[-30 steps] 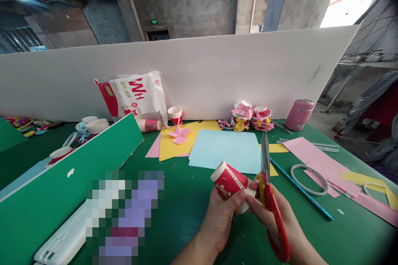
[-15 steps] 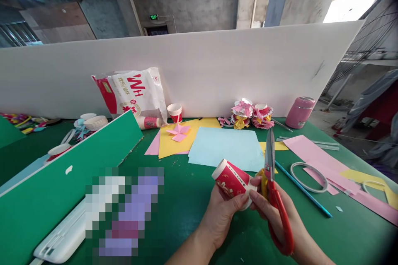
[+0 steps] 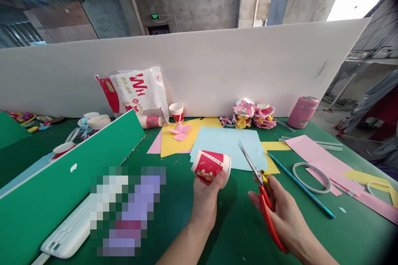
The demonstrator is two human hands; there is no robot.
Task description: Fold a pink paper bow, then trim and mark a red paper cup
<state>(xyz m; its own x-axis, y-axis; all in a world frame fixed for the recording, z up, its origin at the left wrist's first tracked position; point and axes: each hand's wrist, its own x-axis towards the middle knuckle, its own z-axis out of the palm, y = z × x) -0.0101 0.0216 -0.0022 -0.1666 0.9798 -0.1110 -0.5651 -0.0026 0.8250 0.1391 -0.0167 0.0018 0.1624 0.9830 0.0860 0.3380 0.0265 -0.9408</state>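
Sideways, the red paper cup [image 3: 211,167] sits gripped in the left hand [image 3: 207,194]; the right hand [image 3: 281,211] clasps scissors [image 3: 259,184].

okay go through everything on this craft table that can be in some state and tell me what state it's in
red paper cup: on its side, gripped by left hand
scissors: blades closed, held in right hand
pink flask: upright, lid on
cup bag: leaning on board
small red cup: upright
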